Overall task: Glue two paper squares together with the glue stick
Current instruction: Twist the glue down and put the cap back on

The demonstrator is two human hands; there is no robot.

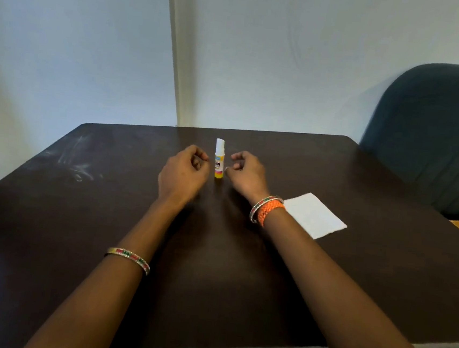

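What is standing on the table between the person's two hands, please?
In the head view, the glue stick stands upright and capped between the left hand and right hand; neither hand holds it.

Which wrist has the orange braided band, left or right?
The right wrist: its orange braided band sits beside a beaded bangle. The left forearm carries only a beaded bangle, further up from the hand.

A dark brown table [50,212] carries pale smudges on its left part. Behind the table stands a light wall [290,53]; a blue-green chair [434,132] is beside its far right corner.
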